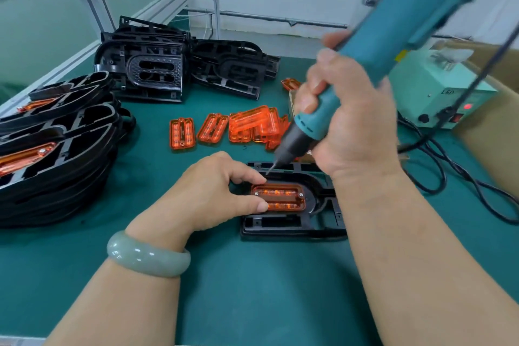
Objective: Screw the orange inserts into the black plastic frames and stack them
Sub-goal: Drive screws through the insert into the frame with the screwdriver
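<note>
The right hand [345,121] is wrapped tight round a big blue-green screwdriver [393,36], which leans up toward the upper right of the frame. Its thin tip [271,168] points down and left, and it hangs just above the far edge of the black frame [292,226]. It is not on a screw. The left hand [222,191] is the closer one. Its thumb and first finger pinch the left end of the orange insert [280,197], which sits in the hole in the black frame, in the middle of the frame. The orange insert lies long-ways from left to right. It has a small shiny screw at its left end [256,193] and another at its right end [301,194]. The left screw is the nearer one to the tip, a little below it, so I think the tip must come down and toward the person to reach it. I cannot tell if the screws are tight. Further back, loose inserts [252,126] lie in a heap on the green desk [252,289]. At the left edge is a stack of done frames [56,149]. In the upper left is a pile of empty frames [168,70].
</note>
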{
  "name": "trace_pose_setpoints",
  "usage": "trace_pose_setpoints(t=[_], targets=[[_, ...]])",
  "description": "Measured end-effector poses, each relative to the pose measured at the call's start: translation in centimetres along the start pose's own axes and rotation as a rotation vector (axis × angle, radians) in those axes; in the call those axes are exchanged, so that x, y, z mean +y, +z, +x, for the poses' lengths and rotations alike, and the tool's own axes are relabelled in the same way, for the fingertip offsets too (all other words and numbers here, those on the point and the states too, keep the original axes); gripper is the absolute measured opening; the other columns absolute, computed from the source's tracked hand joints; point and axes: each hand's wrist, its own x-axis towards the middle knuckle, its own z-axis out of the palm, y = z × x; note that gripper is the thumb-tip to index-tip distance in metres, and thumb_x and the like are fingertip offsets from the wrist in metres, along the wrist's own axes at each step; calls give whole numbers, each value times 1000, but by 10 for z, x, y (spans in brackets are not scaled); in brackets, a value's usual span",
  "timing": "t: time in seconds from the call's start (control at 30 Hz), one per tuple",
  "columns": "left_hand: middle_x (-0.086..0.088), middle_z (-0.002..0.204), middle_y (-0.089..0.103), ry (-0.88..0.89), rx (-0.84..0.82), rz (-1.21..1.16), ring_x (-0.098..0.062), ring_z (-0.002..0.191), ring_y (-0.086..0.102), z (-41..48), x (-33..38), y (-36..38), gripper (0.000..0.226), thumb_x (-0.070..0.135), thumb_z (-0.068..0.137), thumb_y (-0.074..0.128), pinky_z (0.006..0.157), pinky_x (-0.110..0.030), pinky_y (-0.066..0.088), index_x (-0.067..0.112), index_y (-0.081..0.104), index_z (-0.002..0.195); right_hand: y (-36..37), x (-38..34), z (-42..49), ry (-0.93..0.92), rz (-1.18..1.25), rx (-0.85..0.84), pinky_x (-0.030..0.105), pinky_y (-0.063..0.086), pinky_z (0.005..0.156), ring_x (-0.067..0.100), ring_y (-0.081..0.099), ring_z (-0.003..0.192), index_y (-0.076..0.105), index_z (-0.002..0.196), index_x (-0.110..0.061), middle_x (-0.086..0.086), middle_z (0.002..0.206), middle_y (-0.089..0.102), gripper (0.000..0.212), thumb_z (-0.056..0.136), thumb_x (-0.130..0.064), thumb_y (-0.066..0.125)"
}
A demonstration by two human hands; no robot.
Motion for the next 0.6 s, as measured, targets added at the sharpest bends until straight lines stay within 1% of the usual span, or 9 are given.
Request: trace_pose_setpoints(t=[0.1,0.2,0.27,0.33,0.43,0.47,0.53,0.6], targets=[[14,88,51,-6,-18,11,1,83,49,0,-3,0,31,51,58,80,77,-25,40,61,60,78,-21,-10,-1,17,127,216,20,35,49,9,39,47,53,81,-18,-4,57,46,14,87,-6,56],[16,87,50,-13,-19,12,6,79,47,1,-4,-1,30,52,57,80,72,-21,36,61,61,78,-44,-17,-3,10,222,371,23,33,54,6,41,43,47,82,-22,-8,55,45,15,95,-15,51],[18,87,50,-11,-31,14,12,78,45,2,-5,-2,30,53,57,80,72,-18,35,62,62,79,-56,-16,-7,-8,266,407,22,35,55,5,41,43,46,84,-23,-10,55,45,12,95,-18,48],[20,90,50,-1,-52,5,16,81,44,1,-6,-4,29,53,59,80,75,-17,35,62,62,80,-65,-11,-12,-23,285,421,21,36,55,5,41,44,48,87,-22,-10,56,45,9,95,-18,46],[19,92,51,12,-62,-19,18,81,45,1,-6,-6,23,55,63,75,73,-15,34,61,64,82,-72,-6,-16,-34,312,424,20,38,55,5,41,45,49,90,-21,-10,57,45,4,92,-18,47],[18,90,52,16,-35,-37,16,77,46,1,-6,-7,19,52,66,74,71,-15,34,59,65,81,-73,-5,-16,-35,320,419,20,39,55,5,41,45,49,91,-21,-9,57,45,3,90,-18,48],[19,84,56,19,77,-89,12,69,49,1,-5,-6,10,44,72,73,66,-15,34,52,68,75,-75,-4,-17,-33,335,412,20,39,55,5,41,45,50,91,-20,-9,57,45,5,86,-18,51],[24,73,57,19,211,-120,7,64,51,3,-3,-3,16,34,76,72,63,-15,34,48,67,71,-77,-4,-17,-22,339,421,20,39,55,5,41,45,50,90,-20,-9,57,44,3,88,-18,49]])
